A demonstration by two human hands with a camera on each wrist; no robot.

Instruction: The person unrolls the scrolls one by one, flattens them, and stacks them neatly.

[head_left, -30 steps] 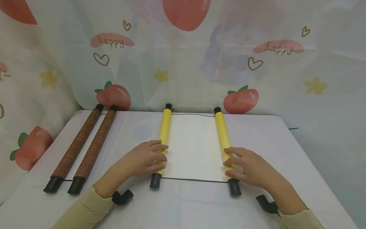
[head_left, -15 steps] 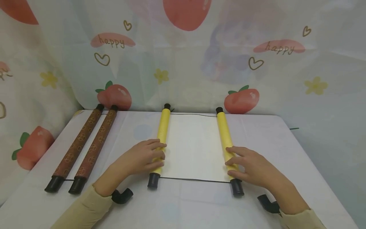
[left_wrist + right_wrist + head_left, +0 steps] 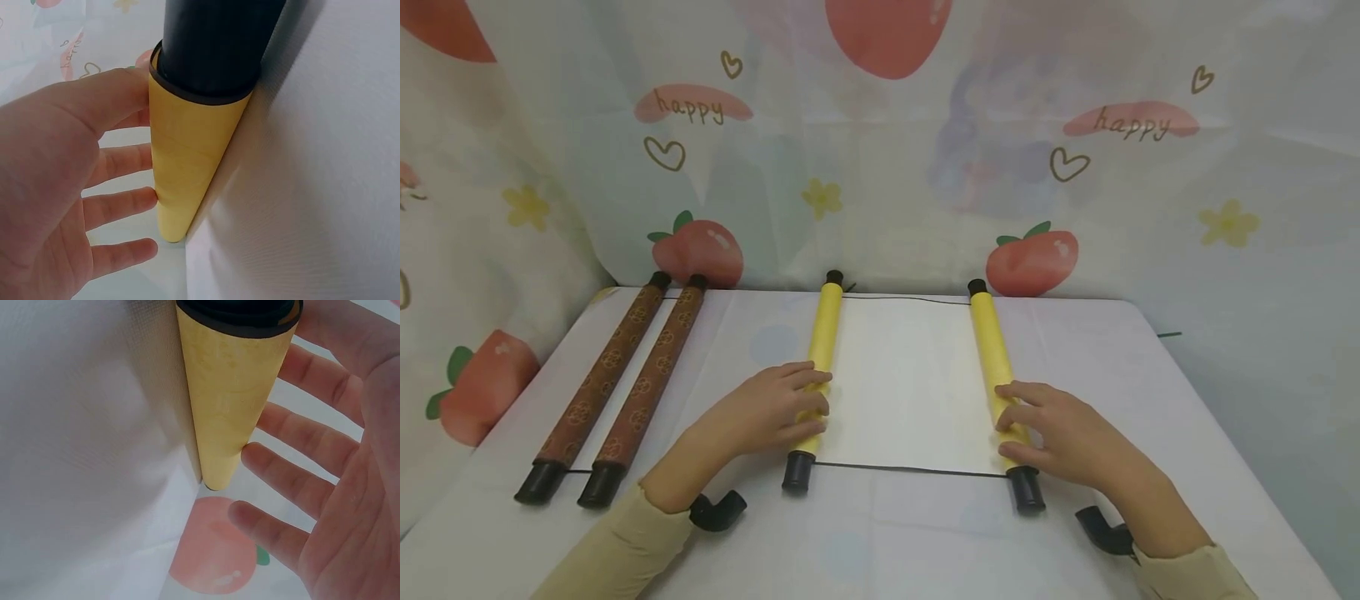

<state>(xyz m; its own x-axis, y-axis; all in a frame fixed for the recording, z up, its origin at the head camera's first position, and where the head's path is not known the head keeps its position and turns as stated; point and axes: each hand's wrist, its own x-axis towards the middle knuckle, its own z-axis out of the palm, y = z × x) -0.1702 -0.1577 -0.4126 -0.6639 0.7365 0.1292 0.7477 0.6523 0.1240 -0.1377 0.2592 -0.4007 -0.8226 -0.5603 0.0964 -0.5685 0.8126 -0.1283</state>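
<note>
A printed cloth backdrop (image 3: 887, 167) is filling the upper frame, and a white-covered table (image 3: 880, 550) is spreading across the lower part. On it, in the centre, a yellow scroll is lying part unrolled, its pale sheet (image 3: 910, 383) stretching flat between a left roll (image 3: 825, 329) and a right roll (image 3: 989, 337). A brown patterned scroll (image 3: 642, 387) is lying on the left of the frame, its two rolls running close together. The left hand (image 3: 775, 412) is touching the near half of the left roll, and the right hand (image 3: 1071, 437) is touching that of the right roll; both hands are keeping their fingers spread and nearly straight, with nothing being pinched. In the right wrist view, the lowest finger is standing apart from the roll. Smallest, black end caps (image 3: 1026, 490) are finishing the rolls. The scroll is probably weighing little; the rolls are looking stiff and smooth, likely to be turning easily under light fingertips, while the sheet is seeming thin and prone to creasing. The rolls or their caps are offering the safest hold, leaving the sheet unpressed.
</note>
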